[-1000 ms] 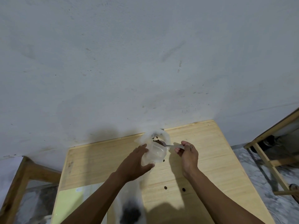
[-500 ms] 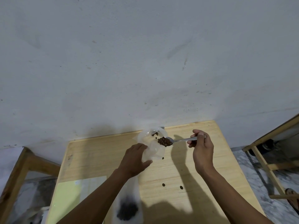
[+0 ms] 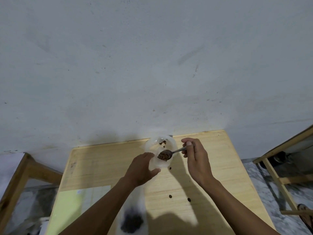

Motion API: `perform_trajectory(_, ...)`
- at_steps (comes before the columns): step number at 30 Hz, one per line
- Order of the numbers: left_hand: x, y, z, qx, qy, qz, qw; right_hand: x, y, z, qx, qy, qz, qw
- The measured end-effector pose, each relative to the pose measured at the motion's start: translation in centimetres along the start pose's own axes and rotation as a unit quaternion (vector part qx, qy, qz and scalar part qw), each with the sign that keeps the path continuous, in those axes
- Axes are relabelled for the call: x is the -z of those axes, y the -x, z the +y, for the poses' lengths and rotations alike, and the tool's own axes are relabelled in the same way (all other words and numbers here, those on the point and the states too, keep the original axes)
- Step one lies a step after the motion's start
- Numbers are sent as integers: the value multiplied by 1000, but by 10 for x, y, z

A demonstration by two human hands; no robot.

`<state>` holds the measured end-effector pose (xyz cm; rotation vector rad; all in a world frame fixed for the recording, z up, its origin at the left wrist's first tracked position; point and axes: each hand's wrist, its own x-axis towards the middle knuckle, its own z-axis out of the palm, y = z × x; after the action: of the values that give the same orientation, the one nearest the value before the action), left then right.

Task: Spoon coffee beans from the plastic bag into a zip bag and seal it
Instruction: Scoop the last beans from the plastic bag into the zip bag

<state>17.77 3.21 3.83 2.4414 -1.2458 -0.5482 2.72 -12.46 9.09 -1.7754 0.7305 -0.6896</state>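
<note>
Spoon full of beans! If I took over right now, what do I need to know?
Right hand pinches the spoon by its handle; its bowl is heaped with coffee beans, level, over the mouth of the plastic bag.
Left hand grips that bag's side, holding it open on the wooden table.
Another clear bag, with a dark pile of beans at its bottom, lies at the near edge, under the left forearm; probably the zip bag.
Three stray beans lie on the table.
Done: scoop loaded.
Left: tip it into the zip bag, scoop more if needed, then seal.

Two bags (image 3: 160, 150) (image 3: 132, 219), one spoon (image 3: 166, 154), three loose beans (image 3: 170, 196) (image 3: 189, 199) (image 3: 170, 168).
</note>
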Motion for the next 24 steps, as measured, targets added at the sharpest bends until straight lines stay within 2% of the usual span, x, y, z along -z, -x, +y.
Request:
perform_trajectory(3,1,0,-1,5,9,-7,1000,0,2,-3,102,41,-31,993)
perform_trajectory(5,1,1,-2,15,19,-13,1000,3,1,-2,122,32,-15,992)
perform_trajectory(7,1,3,-4,25,35,-25,999,5,0,-1,104,6,39,994)
perform_trajectory(10,1,6,-9,32,63,-52,996,9,-5,5,-8,-74,161,984)
perform_trajectory(12,1,8,-11,34,68,-69,995,9,-8,16,-99,-110,200,968)
perform_trajectory(16,0,9,-13,25,53,-86,995,-15,-10,44,-259,-139,184,938)
perform_trajectory(22,1,11,-11,-12,29,-132,991,-58,-23,50,-411,-215,169,870)
perform_trajectory(24,2,13,-9,-16,16,-145,989,-69,-28,52,-452,-224,192,842)
